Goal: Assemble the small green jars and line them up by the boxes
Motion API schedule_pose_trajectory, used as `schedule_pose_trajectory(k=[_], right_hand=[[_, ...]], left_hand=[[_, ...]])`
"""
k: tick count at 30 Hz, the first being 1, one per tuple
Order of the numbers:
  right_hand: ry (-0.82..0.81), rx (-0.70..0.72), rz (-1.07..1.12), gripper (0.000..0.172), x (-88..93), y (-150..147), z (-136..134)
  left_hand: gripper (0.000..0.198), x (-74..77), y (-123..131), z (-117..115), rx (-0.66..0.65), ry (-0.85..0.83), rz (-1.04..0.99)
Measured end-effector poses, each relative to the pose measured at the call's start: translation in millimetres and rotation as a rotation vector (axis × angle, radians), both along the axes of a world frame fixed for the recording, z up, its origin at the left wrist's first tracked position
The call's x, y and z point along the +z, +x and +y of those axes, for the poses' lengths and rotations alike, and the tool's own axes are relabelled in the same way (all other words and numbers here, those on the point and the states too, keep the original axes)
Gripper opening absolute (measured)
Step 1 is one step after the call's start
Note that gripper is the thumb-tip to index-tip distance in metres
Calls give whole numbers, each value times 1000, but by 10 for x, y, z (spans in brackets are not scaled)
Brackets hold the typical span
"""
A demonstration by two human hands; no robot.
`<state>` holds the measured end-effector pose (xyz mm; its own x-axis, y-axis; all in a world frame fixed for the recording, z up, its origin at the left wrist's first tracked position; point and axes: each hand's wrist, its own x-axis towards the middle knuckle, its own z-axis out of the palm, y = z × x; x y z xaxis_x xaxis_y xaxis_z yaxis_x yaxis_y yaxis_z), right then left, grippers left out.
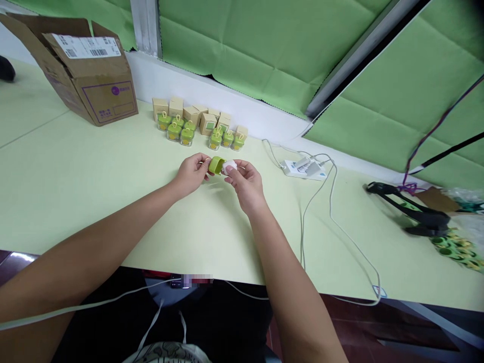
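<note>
My left hand (193,173) is closed on a small yellow-green case cover (217,165), its open side turned toward my right hand. Between the thumb and fingers of my right hand (247,182) is a small white earbud case (229,166), right beside the cover's opening. Whether the white case touches the cover I cannot tell. Both hands hover over the pale table (212,217). Behind them stand several small clear jars with green lids (187,135) and yellow loops, in two groups. Small brown cardboard boxes (192,115) line up behind the jars.
A large open carton (102,91) stands at the back left. To the right lies a white power strip (304,169) with plugs and a cable (331,201) looping to the table's front edge. Further right are a black stand-like object (416,209) and green-yellow pieces (456,247).
</note>
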<state>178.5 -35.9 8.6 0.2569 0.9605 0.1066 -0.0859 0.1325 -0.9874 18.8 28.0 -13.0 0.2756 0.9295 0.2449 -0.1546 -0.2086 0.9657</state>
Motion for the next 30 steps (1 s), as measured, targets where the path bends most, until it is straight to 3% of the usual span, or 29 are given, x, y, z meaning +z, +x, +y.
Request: schedule_pose_trajectory(k=[12, 21, 30], right_hand=[[80, -56, -59, 52, 21, -43, -28], [154, -13, -112, 52, -4, -90, -34], [169, -50, -126, 57, -69, -128, -16]], left_hand=[[23, 12, 6, -6, -2, 13, -28], [27, 1, -8, 6, 41, 86, -47], [18, -5, -1, -33, 67, 88, -35]])
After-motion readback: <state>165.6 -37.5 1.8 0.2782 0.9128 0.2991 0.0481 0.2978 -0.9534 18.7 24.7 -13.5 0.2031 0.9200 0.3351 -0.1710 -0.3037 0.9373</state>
